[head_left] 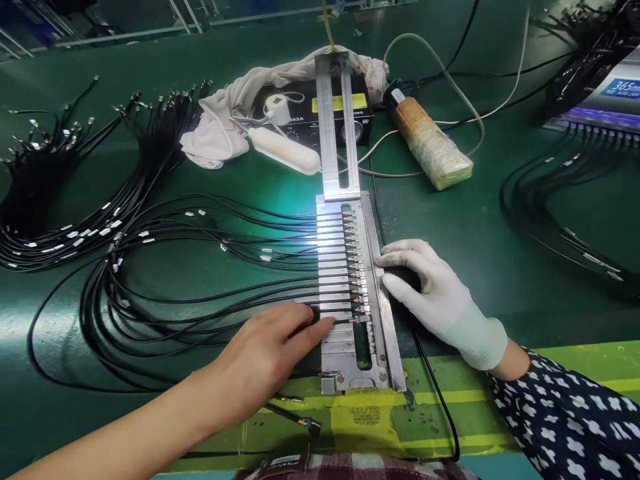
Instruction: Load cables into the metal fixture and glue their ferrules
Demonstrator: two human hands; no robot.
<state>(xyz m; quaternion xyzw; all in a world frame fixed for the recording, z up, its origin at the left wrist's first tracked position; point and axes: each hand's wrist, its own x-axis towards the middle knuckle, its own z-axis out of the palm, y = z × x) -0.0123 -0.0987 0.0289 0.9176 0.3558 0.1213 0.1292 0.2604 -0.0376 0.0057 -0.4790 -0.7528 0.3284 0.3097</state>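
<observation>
A metal fixture (pixel 337 340) lies on the green bench, with a row of thin black cables (pixel 280 279) set side by side across it. Their stripped ends with small connectors (pixel 356 291) line up near the fixture's right rail (pixel 385 313). My bare left hand (pixel 273 340) is closed in a pinch on the lowest cable of the row, thumb and forefinger at the fixture's left part. Wearing a white glove, my right hand (pixel 433 293) grips the right rail's outer edge with bent fingers and thumb. A few loose cable ends (pixel 310 425) lie below my left wrist.
Bundles of black cables (pixel 150 140) lie at the left. Behind the fixture are a black box (pixel 310 110), a white cloth (pixel 215 137), a white-handled tool (pixel 285 150) and a plastic-wrapped handle (pixel 435 143). A lit purple device (pixel 610 110) holds cables at right.
</observation>
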